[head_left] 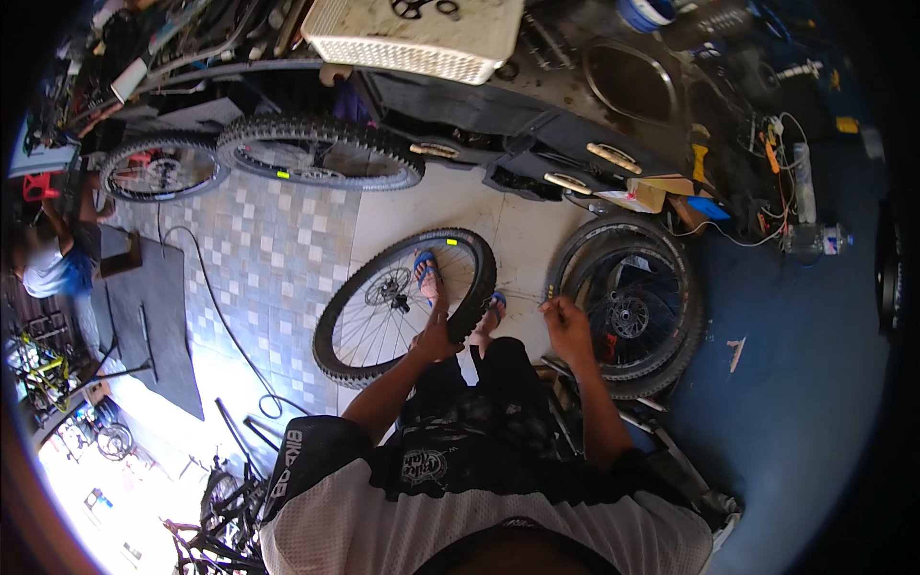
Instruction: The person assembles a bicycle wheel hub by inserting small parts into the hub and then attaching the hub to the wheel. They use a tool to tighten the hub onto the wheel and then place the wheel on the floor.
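A bicycle wheel (340, 359) with a knobby black tire and disc rotor leans at an angle over my sandaled left foot (426, 273). My left hand (431, 335) grips its tire on the near right side. My right hand (565, 321), its fingers pinched, holds a thin wire-like piece (527, 297) that stretches leftward toward that wheel; its exact kind is too small to make out. Just right of that hand lies a stack of wheels and tires (661, 345), with a rotor showing in the middle. My right foot (494, 311) shows behind the leaning wheel.
Two more wheels (316, 177) stand at the back left before a cluttered workbench (450, 115) holding a white basket (402, 53). Another person (57, 268) sits at the far left beside a dark mat (163, 335). A hose (206, 268) crosses the tiles; bike frames (220, 508) stand lower left.
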A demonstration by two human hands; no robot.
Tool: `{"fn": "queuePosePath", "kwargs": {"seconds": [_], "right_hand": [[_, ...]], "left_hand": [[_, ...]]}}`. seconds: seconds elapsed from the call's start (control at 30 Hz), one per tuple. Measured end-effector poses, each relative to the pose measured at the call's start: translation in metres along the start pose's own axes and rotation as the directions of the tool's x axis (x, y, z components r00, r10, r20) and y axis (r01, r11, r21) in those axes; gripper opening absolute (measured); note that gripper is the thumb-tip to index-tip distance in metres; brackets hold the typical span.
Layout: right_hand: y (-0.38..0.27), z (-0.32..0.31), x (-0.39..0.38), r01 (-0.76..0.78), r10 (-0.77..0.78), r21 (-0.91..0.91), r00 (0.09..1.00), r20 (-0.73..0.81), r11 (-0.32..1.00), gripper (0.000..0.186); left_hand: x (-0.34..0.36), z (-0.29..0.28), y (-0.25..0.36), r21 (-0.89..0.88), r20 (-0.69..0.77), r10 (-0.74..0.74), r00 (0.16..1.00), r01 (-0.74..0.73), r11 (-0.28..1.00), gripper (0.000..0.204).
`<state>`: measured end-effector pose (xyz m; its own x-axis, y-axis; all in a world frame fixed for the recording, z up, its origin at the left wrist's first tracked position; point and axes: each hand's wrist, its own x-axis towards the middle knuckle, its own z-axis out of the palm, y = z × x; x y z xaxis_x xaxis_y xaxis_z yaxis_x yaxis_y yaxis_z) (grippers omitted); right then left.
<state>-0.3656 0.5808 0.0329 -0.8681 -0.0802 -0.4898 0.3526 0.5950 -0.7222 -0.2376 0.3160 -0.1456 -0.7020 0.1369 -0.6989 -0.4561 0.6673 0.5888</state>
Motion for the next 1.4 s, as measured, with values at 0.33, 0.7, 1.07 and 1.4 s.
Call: {"fn": "queuePosePath", "kwargs": {"seconds": [0.33, 0.7, 1.07, 1.4], "right_hand": [[0.200, -0.024, -0.014, 0.045, 0.017, 0.230, 0.965, -0.260, 0.972, 0.021], [0.280, -0.015, 0.002, -0.499, 0.571, 0.575, 0.819, 0.067, 0.649, 0.080], [0.234, -0.050, 0.019, -0.311, 0.375, 0.923, 0.902, 0.211, 0.228, 0.081], [0.235, -0.075, -0.014, -0.136, 0.253, 0.297, 0.880, -0.401, 0.945, 0.092]], "left_hand": [[-0.115, -0.131, 0.103, -0.053, -0.036, -0.052, 0.998, 0.050, 0.997, 0.082], [-0.340, -0.213, 0.287, -0.463, -0.164, 0.244, 0.956, -0.293, 0.836, 0.080], [-0.357, -0.236, 0.167, -0.818, -0.252, 0.434, 0.865, -0.430, 0.382, 0.098], [-0.249, -0.222, 0.024, -0.893, -0.295, 0.214, 0.931, -0.349, 0.286, 0.098]]}}
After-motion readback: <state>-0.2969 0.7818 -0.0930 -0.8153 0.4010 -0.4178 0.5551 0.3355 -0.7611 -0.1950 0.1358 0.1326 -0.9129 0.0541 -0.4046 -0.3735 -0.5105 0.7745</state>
